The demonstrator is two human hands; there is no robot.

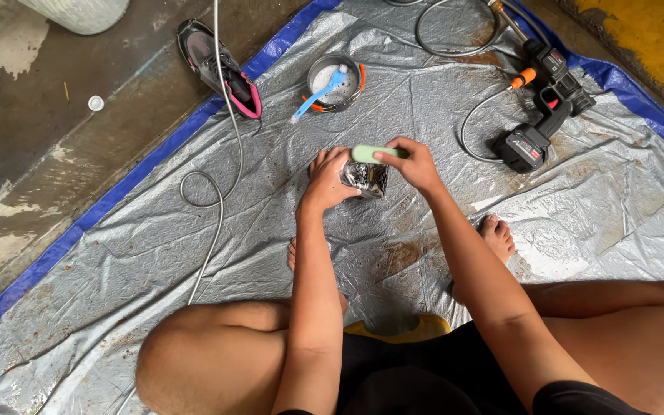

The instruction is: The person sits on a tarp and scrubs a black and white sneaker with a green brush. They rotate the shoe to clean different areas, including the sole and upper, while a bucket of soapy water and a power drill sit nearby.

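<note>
Your left hand (pixel 328 178) grips the wet dark shoe (pixel 366 180) while your right hand (pixel 413 163) clamps the green brush (pixel 370 153) just above it; judged from the slick tarp (pixel 155 253), hard scrubbing could twist the shoe from your grip.

a dark, wet-looking shoe (pixel 365 179) sits gripped mid-air just above the silver tarp (pixel 155 253), glossy black with pale patches, mostly covered by fingers. over its top lies a pale green brush (pixel 370 152), handle running sideways, pressed onto the shoe, both near the tarp's middle.
</note>
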